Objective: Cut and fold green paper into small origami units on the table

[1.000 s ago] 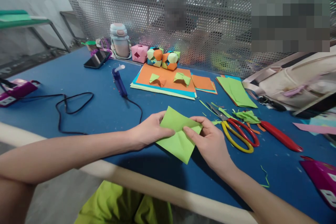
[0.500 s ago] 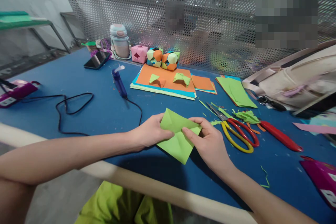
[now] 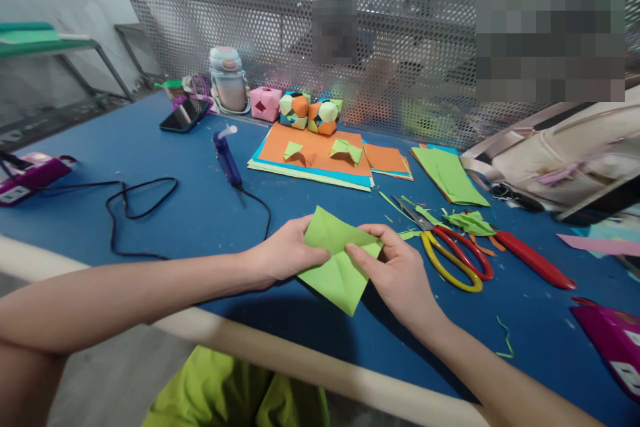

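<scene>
Both hands hold a creased square of green paper (image 3: 345, 273) above the front of the blue table. My left hand (image 3: 290, 250) pinches its left side, thumb on top and fingers underneath. At the right side my right hand (image 3: 397, 270) grips the sheet, thumb pressed near the middle and fingers behind the edge. Right of that hand lie scissors (image 3: 453, 257) with one red and one yellow handle. Beyond the paper, two small folded green pieces, one (image 3: 346, 151) on the right, rest on a stack of orange, blue and pale green sheets (image 3: 320, 140).
A blue glue gun (image 3: 227, 160) stands left, its cord (image 3: 120, 213) trailing over the table. Folded paper cubes (image 3: 295, 110) and a bottle (image 3: 229, 80) line the perforated metal screen (image 3: 280, 27). A red-handled tool (image 3: 535, 259), paper scraps (image 3: 470, 221) and a pale bag (image 3: 560, 147) are right.
Almost nothing differs. Both hands keep the same hold on the green paper, with only a very slight shift of the sheet.
</scene>
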Motion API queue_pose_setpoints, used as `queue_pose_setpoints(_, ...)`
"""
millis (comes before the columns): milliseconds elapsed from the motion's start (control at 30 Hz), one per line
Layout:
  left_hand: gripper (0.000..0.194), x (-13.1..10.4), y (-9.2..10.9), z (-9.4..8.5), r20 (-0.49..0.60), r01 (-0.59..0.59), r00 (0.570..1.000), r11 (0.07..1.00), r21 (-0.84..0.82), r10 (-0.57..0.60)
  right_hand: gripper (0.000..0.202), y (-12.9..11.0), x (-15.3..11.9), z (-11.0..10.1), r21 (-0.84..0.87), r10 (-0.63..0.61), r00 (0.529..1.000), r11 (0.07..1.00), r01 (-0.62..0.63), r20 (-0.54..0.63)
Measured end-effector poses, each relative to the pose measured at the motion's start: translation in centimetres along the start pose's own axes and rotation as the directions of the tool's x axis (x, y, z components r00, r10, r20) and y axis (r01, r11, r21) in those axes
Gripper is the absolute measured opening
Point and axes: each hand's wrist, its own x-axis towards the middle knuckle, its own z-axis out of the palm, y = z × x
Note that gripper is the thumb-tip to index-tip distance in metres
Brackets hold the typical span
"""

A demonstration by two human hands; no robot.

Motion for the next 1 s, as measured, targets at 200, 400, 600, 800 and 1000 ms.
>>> queue_pose_setpoints(200,0.029,-0.01,0.1,0.11,0.003,0.005,1.0,1.0,-0.009,-0.005,0.034,-0.15,0.02,0.01,0.004,-0.005,1.0,1.0,0.005,0.002)
queue_pose_setpoints(400,0.027,-0.02,-0.07,0.17,0.047,-0.02,0.999,1.0,0.009,0.02,0.034,0.0,-0.06,-0.01,0.015,0.004,1.0,1.0,-0.005,0.029)
queue_pose_setpoints(600,0.027,-0.02,-0.16,0.02,0.076,-0.052,0.996,0.998,0.044,0.048,0.036,-0.31,-0.05,0.11,0.061,0.007,1.0,0.998,-0.008,0.022)
queue_pose_setpoints(800,0.032,0.0,-0.04,0.0,0.028,-0.088,0.996,0.995,0.056,0.086,0.043,-0.23,0.31,0.28,0.414,0.1,0.994,0.904,-0.109,0.044)
queue_pose_setpoints(1000,0.027,0.09,0.06,0.17,-0.012,-0.123,0.992,0.988,0.092,0.125,0.028,-0.2,0.55,0.34,0.538,0.161,0.984,0.824,-0.176,0.075)
